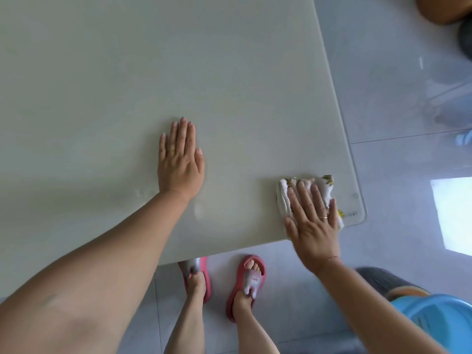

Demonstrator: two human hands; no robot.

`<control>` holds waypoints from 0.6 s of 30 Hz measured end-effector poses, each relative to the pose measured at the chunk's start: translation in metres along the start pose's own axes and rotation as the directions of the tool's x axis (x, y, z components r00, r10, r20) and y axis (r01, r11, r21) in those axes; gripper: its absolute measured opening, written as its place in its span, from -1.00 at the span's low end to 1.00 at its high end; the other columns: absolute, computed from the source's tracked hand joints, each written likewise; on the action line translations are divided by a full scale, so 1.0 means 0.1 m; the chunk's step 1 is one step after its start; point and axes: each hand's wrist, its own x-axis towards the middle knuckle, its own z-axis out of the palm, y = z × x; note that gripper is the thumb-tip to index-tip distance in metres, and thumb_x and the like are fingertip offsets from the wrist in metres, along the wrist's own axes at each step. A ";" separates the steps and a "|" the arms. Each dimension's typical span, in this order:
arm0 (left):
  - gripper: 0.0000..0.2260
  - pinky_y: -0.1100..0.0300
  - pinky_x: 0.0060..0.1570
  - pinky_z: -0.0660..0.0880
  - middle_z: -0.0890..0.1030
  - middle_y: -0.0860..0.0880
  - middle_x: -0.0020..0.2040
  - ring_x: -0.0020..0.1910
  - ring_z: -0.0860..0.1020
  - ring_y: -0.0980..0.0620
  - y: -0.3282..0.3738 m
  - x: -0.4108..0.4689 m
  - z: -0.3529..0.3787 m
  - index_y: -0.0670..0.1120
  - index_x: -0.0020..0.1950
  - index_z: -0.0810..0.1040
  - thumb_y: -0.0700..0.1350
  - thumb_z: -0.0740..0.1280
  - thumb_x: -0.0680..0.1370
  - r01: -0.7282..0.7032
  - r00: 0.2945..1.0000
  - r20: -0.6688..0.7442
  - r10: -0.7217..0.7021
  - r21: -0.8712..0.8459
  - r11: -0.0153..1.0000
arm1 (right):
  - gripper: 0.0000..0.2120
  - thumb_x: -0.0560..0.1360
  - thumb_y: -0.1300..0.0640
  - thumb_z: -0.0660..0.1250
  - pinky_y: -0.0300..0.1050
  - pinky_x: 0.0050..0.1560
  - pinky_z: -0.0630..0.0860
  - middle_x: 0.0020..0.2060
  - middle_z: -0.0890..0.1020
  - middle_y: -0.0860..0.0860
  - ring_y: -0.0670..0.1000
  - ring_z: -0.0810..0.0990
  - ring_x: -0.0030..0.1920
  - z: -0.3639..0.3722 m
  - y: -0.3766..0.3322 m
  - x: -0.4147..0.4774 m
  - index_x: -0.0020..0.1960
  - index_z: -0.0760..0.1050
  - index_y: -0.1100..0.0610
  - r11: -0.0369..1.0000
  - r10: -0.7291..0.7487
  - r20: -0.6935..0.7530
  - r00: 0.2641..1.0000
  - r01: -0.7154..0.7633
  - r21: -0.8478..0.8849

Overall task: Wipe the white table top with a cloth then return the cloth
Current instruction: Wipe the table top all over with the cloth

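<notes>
The white table top (153, 72) fills the upper left of the head view. My left hand (180, 159) lies flat on it, palm down, fingers together, holding nothing. Near the table's front right corner, a white cloth (323, 187) with a yellow print is bunched on the surface. My right hand (310, 223) presses flat on top of the cloth, fingers spread over it and covering most of it. The cloth reaches almost to the table's right edge.
Below the table's front edge stand my feet in pink slippers (246, 282) on a grey tiled floor (396, 111). A blue plastic stool or basin (439, 320) sits at the bottom right. A brown object (444, 8) shows at the top right corner.
</notes>
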 end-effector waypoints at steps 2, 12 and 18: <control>-0.50 -0.06 0.50 -0.08 0.14 -0.15 0.55 0.54 0.09 -0.10 0.03 -0.01 0.00 -0.18 0.53 0.14 -0.08 0.02 0.59 0.020 1.000 -0.012 -0.020 0.014 1.000 | -0.41 0.53 -0.13 -0.09 0.20 0.44 -0.24 0.53 -0.05 -0.03 0.08 -0.11 0.53 0.09 -0.37 -0.09 0.53 -0.06 -0.04 0.993 0.118 -0.022 0.993 -0.117 0.023; -0.47 0.01 0.49 -0.12 0.07 -0.14 0.57 0.55 0.02 -0.11 0.82 0.08 0.02 -0.19 0.55 0.07 -0.01 0.08 0.63 0.053 0.998 -0.041 -0.056 -0.075 0.996 | -0.48 0.58 -0.12 -0.13 0.13 0.48 -0.18 0.53 -0.01 -0.12 -0.03 -0.10 0.53 -0.08 0.59 -0.05 0.53 -0.05 -0.10 1.000 -0.025 0.027 0.999 0.025 0.014; -0.42 0.00 0.51 -0.09 0.06 -0.14 0.57 0.55 0.02 -0.10 0.99 0.00 0.24 -0.17 0.55 0.04 0.08 0.03 0.61 0.089 0.996 -0.006 -0.089 -0.048 0.995 | -0.43 0.53 -0.15 -0.19 0.20 0.41 -0.40 0.52 -0.22 -0.08 0.05 -0.33 0.50 0.05 -0.11 -0.08 0.50 -0.27 -0.14 0.956 0.251 0.062 0.966 -0.258 0.141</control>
